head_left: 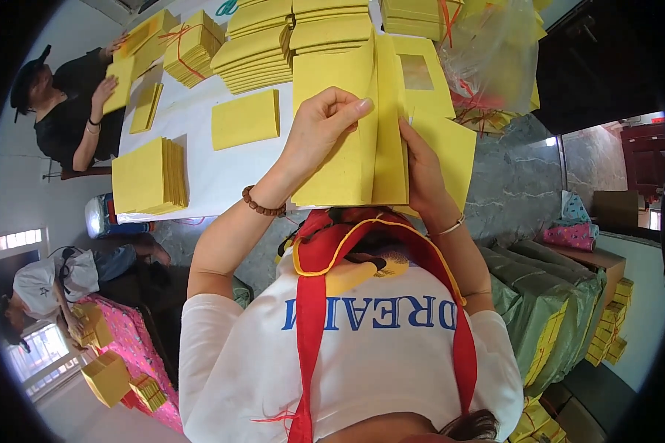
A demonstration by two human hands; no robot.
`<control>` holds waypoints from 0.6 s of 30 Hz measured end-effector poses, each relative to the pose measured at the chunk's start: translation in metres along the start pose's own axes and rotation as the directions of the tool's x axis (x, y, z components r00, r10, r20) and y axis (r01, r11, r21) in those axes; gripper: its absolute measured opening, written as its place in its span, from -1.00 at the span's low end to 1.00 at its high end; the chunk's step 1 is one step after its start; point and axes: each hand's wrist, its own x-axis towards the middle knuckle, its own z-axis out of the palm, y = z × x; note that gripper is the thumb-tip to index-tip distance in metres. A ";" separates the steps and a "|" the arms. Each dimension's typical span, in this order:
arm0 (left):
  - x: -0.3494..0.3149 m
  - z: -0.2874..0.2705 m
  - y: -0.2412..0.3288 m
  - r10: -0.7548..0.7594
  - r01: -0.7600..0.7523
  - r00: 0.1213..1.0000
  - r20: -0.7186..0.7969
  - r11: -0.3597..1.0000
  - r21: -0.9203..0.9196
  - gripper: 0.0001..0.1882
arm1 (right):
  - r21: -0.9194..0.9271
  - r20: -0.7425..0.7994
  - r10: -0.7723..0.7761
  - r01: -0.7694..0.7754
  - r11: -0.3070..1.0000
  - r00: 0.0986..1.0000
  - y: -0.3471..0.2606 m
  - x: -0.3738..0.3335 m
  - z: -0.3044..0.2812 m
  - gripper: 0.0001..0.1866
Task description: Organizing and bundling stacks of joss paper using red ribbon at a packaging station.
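The left hand (326, 122) is curled, thumb bent in over the upright yellow folded paper sheet (340, 166) between the hands; whether it pinches the paper, I cannot tell. The right hand (425, 173), fingers extended, touches its right side. Beyond the left hand stand yellow rectangular paper stacks (253, 55); beyond the right, a clear plastic bag (499, 55).

A plain yellow paper folder (345, 173) — a broad panel on the left, a narrower one along a vertical crease on the right — is at the near edge of the white bench (202, 171).
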 end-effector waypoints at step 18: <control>0.002 0.002 -0.003 -0.043 0.050 0.998 0.051 0.991 -0.127 -0.81 | -0.073 -0.055 -0.039 0.035 0.997 0.998 0.001 0.000 -0.001 -0.58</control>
